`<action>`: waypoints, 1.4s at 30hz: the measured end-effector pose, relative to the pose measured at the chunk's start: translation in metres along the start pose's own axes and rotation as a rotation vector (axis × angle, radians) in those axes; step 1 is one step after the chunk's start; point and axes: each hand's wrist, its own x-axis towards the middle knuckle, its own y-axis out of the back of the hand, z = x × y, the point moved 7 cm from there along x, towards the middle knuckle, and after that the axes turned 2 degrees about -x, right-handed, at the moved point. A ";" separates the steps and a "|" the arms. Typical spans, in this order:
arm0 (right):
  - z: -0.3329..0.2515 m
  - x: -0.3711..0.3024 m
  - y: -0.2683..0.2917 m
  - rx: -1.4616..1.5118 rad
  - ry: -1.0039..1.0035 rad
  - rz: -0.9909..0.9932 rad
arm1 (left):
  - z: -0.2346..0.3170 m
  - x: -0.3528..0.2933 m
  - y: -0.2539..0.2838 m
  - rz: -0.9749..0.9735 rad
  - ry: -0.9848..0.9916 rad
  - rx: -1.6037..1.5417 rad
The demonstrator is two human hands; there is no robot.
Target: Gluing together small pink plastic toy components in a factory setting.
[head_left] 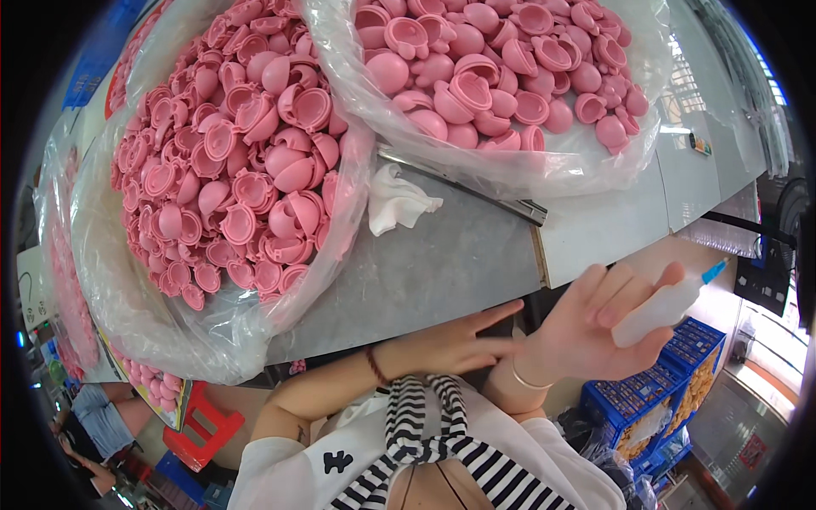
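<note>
Head camera: a white bottle (653, 318) with a blue tip (715, 271) is at the right, held up near the desk's near edge. The right hand (586, 336) has its fingers curled around the bottle, which lies tilted, tip pointing right and far. The left hand (463, 344) is bare of any object, its fingers spread apart, close beside the right wrist; whether they touch it cannot be told.

On the grey desk (408, 268), a crumpled white tissue (401, 202) lies beyond the hands, just beside a metal rail (467, 184). To the left, a clear bag (106, 263) stands open, heaped with pink shells (218, 140), round and hollow. A second open bag (544, 167), farther and to the right, holds more of them.

Beyond the desk, a red stool (204, 425) is at the near left, and blue crates (629, 393) are stacked at the near right.
</note>
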 end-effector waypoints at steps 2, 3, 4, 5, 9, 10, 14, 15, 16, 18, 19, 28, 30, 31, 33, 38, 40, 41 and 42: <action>-0.010 0.007 0.012 -0.002 0.017 0.033 | -0.019 -0.014 -0.037 -0.270 0.003 0.440; -0.013 0.008 0.016 -0.008 0.022 0.036 | -0.019 -0.015 -0.039 -0.258 -0.006 0.354; -0.014 0.008 0.019 -0.002 0.005 0.034 | -0.018 -0.018 -0.041 -0.262 -0.010 0.351; -0.015 0.008 0.022 0.007 -0.012 0.032 | -0.015 -0.021 -0.041 -0.266 -0.020 0.406; -0.019 0.006 0.031 -0.066 0.003 0.047 | -0.017 -0.041 -0.027 -0.217 -0.127 0.262; -0.018 0.005 0.033 -0.073 -0.011 0.042 | -0.005 -0.036 -0.007 -0.111 -0.139 0.170; -0.011 0.004 0.025 -0.092 -0.064 0.012 | 0.056 -0.021 0.059 0.181 -0.056 -0.199; -0.011 0.003 0.022 -0.095 -0.057 0.005 | 0.072 -0.015 0.078 0.209 -0.114 -0.358; -0.008 0.003 0.019 -0.084 -0.078 0.018 | 0.084 -0.013 0.092 0.225 -0.109 -0.542; -0.003 -0.001 0.012 -0.107 -0.105 0.073 | 0.082 -0.011 0.111 0.681 -0.101 -1.052; 0.000 -0.006 0.004 -0.149 -0.150 0.027 | 0.080 -0.003 0.122 0.698 -0.159 -1.181; 0.037 -0.041 -0.052 -0.497 -0.467 -0.359 | 0.068 0.003 0.113 0.663 0.019 -0.991; 0.033 -0.036 -0.055 -0.455 -0.449 -0.262 | 0.075 0.007 0.112 0.569 0.001 -0.899; 0.034 -0.035 -0.054 -0.457 -0.449 -0.261 | 0.075 0.006 0.115 0.568 0.001 -0.902; 0.033 -0.033 -0.052 -0.467 -0.399 -0.293 | 0.071 0.001 0.117 0.479 0.172 -0.580; 0.028 -0.028 -0.045 -0.286 -0.342 -0.397 | 0.076 -0.004 0.138 0.556 0.229 -0.174; 0.025 -0.028 -0.041 -0.300 -0.315 -0.278 | 0.069 -0.009 0.141 0.559 0.187 -0.500; 0.023 -0.028 -0.041 -0.299 -0.319 -0.279 | 0.068 -0.011 0.142 0.658 0.099 -0.590; 0.023 -0.028 -0.035 -0.311 -0.395 -0.223 | 0.065 -0.014 0.142 0.660 0.102 -0.593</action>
